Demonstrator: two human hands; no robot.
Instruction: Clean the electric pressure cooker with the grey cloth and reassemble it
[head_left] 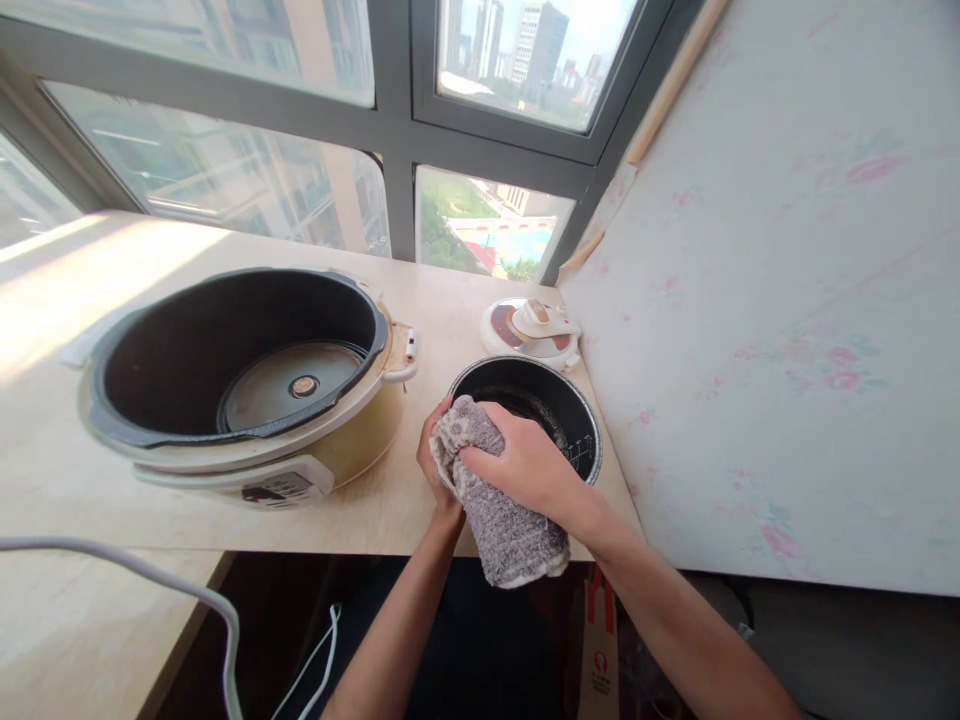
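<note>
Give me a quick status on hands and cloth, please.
Both hands, left hand and right hand, grip grey cloth. Cloth hangs over inner pot rim. Cooker base stands apart, left.

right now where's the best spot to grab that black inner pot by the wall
Probably the inner pot's bare rim on the right, wall-side arc, coming from above. It stands upright and open-topped on the counter, and no handles show, so the thin rim is the likely grip. The near-left rim is covered by both hands, the left hand and right hand, holding the grey cloth.
</note>
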